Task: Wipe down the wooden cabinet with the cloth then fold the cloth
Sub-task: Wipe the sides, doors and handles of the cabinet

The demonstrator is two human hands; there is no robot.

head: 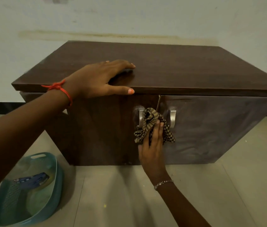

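A low dark wooden cabinet (170, 68) stands on the floor against the wall, with two front doors and two metal handles. My left hand (96, 77) lies flat on the front left part of its top, fingers spread, thumb over the front edge. My right hand (153, 145) presses a bunched brown-and-black striped cloth (150, 118) against the front, between the left handle (141, 117) and the right handle (172, 117). The cloth covers part of the left handle. The right door (219, 128) looks dull and dusty.
A teal plastic basket (0, 208) sits on the tiled floor at the lower left, with a dark blue object (31, 179) inside it. Pale floor tiles (145, 202) stretch in front of the cabinet. A white wall (129, 17) rises behind it.
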